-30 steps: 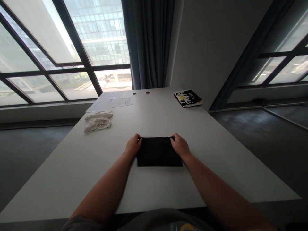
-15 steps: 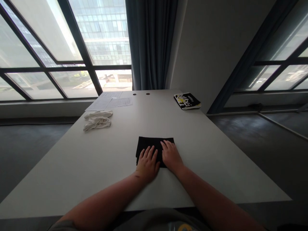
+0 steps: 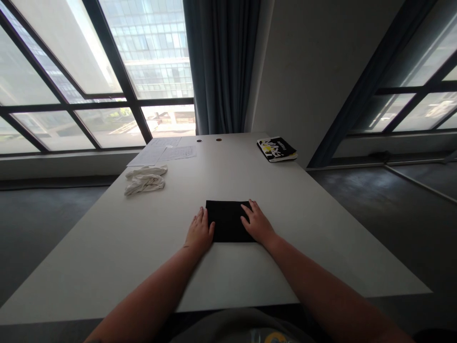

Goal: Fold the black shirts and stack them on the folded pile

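A black folded cloth (image 3: pixel 228 221) lies flat as a neat rectangle on the white table (image 3: pixel 228 271). Along its left edge rests my left hand (image 3: pixel 200 229), fingers stretched forward and the thumb over the cloth. My right hand (image 3: pixel 259 223) lies on the cloth's right side with its fingers spread, covering that edge in part. Neither hand grips the cloth; both touch it from the sides. What kind of cloth item it is, I cannot tell.
White crumpled gloves (image 3: pixel 145 181) lie on the table's left side. Behind them are printed papers (image 3: pixel 157 152). A black book with white and yellow print (image 3: pixel 276 149) sits at the back right. Two round holes (image 3: pixel 219 140) pierce the far end, before a blue curtain (image 3: pixel 223 66).
My left hand has slid left from the top of the cloth to its left edge. My right hand has shifted slightly outward and forward. The cloth's left side now looks straighter.
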The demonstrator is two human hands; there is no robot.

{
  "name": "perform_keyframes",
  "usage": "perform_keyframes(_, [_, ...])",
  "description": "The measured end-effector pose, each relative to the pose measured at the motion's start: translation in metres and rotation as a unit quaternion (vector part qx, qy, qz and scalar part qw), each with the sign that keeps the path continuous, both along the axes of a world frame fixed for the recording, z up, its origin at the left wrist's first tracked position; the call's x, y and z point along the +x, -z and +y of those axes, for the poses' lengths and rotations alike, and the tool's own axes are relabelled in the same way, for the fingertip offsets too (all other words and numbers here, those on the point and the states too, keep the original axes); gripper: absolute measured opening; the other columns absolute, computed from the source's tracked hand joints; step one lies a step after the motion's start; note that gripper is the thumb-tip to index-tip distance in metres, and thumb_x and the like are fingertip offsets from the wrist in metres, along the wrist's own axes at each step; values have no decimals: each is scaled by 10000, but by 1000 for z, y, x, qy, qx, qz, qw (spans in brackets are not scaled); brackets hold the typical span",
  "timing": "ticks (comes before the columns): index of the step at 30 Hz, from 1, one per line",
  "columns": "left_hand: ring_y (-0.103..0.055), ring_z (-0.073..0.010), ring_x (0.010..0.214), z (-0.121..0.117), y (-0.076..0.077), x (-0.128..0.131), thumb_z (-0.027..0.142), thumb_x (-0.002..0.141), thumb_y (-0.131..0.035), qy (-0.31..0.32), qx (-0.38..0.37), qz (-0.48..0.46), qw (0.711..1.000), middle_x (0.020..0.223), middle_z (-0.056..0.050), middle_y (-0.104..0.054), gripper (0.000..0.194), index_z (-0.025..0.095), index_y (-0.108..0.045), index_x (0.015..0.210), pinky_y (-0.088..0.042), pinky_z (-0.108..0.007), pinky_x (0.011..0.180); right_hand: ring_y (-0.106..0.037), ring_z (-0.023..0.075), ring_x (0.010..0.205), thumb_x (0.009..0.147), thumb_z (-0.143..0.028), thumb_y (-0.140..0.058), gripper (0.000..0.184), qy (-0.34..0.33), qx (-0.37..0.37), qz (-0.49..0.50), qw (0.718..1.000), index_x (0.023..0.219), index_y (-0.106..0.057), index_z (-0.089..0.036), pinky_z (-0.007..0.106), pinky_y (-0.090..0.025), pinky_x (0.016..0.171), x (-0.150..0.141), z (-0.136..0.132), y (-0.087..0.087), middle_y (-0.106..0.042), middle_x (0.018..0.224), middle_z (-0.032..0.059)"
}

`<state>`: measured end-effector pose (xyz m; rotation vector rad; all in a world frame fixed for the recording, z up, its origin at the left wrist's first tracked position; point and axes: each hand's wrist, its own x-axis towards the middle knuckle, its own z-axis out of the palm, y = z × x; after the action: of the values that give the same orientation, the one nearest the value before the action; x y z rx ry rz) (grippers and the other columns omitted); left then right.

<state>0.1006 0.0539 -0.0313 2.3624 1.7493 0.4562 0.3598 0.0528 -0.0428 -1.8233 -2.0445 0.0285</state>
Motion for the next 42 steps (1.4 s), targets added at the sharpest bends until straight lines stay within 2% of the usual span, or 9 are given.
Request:
perform_keyframes(4, [-610,-303,1277,-2,-14,-10,345,1022,-506,-35,12,-20,999,1374,-179,-661,499,105,-527,1459,-432,-419,1116,-562,322,1278,953,-297,-530,435,59,69,31,995,1325,-677,-126,455,-431,1122,20,6,2,-627,1353,200])
perform_keyframes(10, [-675,-263,1043,-3,-26,-18,360,983,-604,-59,-32,-52,996,1073,-88,-743,193,214,-681,1083,-488,-373,953,-671,262,907,932,-281,-550,340,100,42,56,992,1231,-675,-180,371,-508,855,35,-1,-2,-744,1003,109])
perform_keyframes(17, [-661,-210,919,2,-22,-24,280,940,-637,-56,-56,-119,990,1001,-52,-703,91,223,-634,868,-488,-333,863,-667,208,703,924,-333,-527,311,99,38,145,984,1181,-660,-217,298,-455,683,36,-6,-12,-708,793,31])
perform_keyframes(22, [-680,-199,960,8,-24,-26,218,905,-632,-50,-52,-196,978,1162,-66,-725,154,219,-577,761,-501,-326,885,-661,209,670,877,-362,-546,219,115,19,190,975,1011,-662,-232,299,-449,668,42,-9,-21,-685,704,12])
perform_keyframes(28, [-686,-213,808,19,-28,-40,307,924,-645,-108,-81,-183,974,864,-36,-754,131,226,-637,822,-481,-312,742,-601,171,538,846,-391,-566,188,46,-42,282,957,972,-580,-252,280,-451,595,31,-16,-28,-634,613,-40])
perform_keyframes(32, [-669,-216,775,27,-33,-55,313,950,-616,-136,-57,-132,980,809,-36,-731,137,226,-639,846,-441,-300,687,-593,157,470,834,-441,-607,252,-22,-185,394,900,979,-502,-263,241,-417,480,16,-27,-32,-628,588,-73])
perform_keyframes(36, [-668,-223,796,43,-36,-64,290,977,-577,-107,-41,-80,990,848,-49,-733,98,229,-636,928,-437,-304,705,-603,143,473,828,-394,-651,217,-166,-338,371,849,938,-547,-239,237,-448,496,2,-34,-52,-674,604,-43])
perform_keyframes(38, [-673,-220,814,54,-34,-63,287,983,-566,-61,-34,-79,994,866,-45,-735,91,231,-637,973,-453,-305,734,-602,131,504,842,-353,-654,151,-213,-309,322,869,908,-610,-225,244,-473,552,-8,-26,-68,-683,614,-33])
perform_keyframes(42, [-701,-207,881,70,-26,-56,299,994,-538,11,-35,-145,989,962,-40,-762,144,236,-645,1066,-504,-307,809,-682,162,781,907,-272,-609,154,-199,-70,218,953,1001,-713,-208,291,-529,791,-41,24,-93,-763,896,31])
